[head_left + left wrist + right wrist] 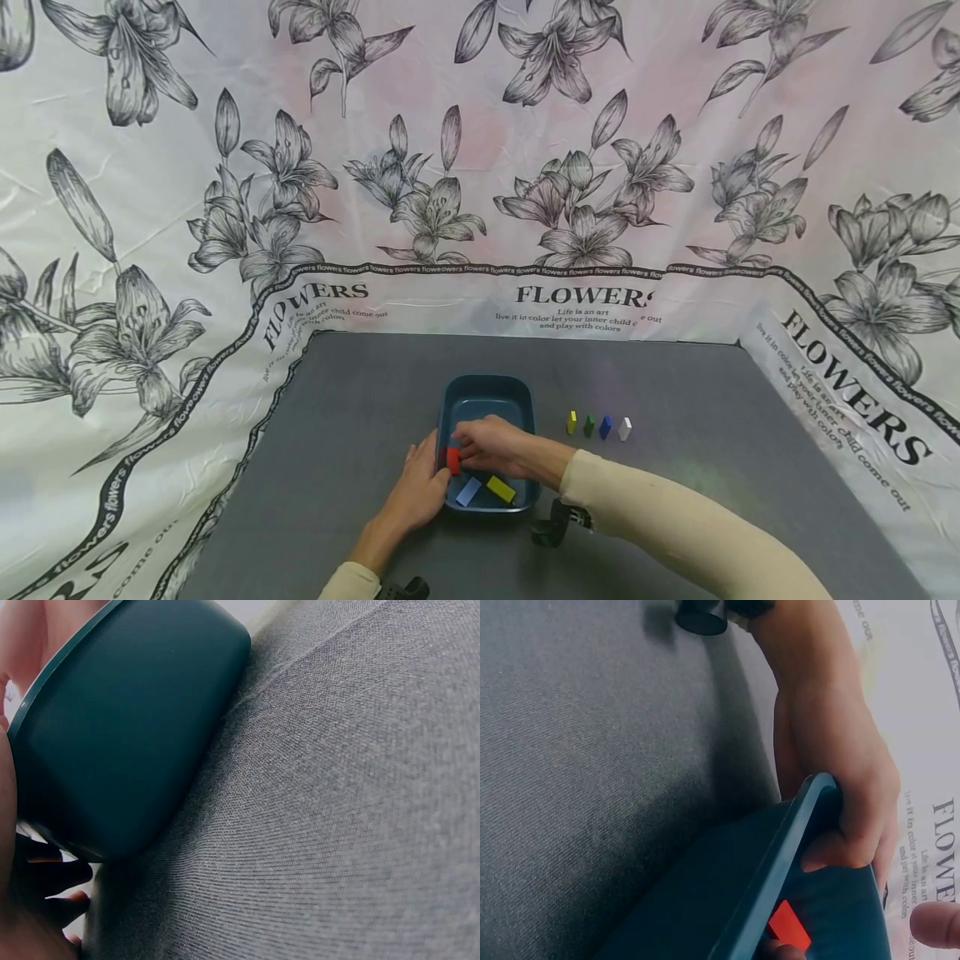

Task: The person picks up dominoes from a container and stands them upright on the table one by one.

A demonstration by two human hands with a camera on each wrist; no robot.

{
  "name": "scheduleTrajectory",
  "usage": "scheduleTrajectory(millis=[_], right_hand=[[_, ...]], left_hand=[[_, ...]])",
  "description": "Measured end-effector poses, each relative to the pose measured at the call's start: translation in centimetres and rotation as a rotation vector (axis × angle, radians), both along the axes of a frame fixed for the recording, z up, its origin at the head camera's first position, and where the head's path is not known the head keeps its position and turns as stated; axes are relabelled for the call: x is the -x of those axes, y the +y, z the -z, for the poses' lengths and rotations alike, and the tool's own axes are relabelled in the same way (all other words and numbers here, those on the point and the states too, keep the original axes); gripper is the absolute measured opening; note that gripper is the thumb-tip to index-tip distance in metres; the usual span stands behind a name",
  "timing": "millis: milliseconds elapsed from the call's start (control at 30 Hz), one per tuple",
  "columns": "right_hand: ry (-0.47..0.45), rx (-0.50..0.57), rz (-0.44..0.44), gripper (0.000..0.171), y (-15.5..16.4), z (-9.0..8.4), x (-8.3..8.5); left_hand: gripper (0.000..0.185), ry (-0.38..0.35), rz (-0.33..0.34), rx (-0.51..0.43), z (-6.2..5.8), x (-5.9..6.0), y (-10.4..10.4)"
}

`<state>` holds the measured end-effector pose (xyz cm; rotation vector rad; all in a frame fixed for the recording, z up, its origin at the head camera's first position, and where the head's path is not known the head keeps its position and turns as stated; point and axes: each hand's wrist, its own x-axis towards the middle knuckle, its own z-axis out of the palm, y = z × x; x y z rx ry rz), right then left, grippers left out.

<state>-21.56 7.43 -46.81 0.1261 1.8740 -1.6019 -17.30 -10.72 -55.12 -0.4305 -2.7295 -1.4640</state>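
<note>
A dark teal rectangular bin stands on the grey cloth. My left hand grips its left rim, thumb over the edge and fingers along the outer wall, as the right wrist view also shows. Inside, a red block stands near the left wall, close to the left thumb. My right hand reaches into the bin from the right, its fingers spread; one fingertip overlaps the red block's edge while another finger is well apart. A light blue block and a yellow block lie on the bin's floor.
To the right of the bin stands a row of small upright blocks: yellow, green, blue and white. A flower-printed curtain closes off the back and sides of the grey surface.
</note>
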Motion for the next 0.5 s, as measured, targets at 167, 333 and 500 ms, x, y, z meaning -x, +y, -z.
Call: scheduleTrajectory(millis=[167,333,500], right_hand=[[-0.005,0.039,0.008,0.051,-0.27,0.26,0.00],[-0.012,0.080,0.008,0.047,-0.41,0.59,0.08],[-0.013,0.097,-0.006,0.043,-0.72,0.85,0.00]], left_hand=[[0.061,0.006,-0.001,0.004,-0.03,0.02,-0.03],[0.061,0.009,0.001,0.004,-0.04,0.03,-0.08],[0.057,0.014,0.004,-0.002,-0.12,-0.02,-0.11]])
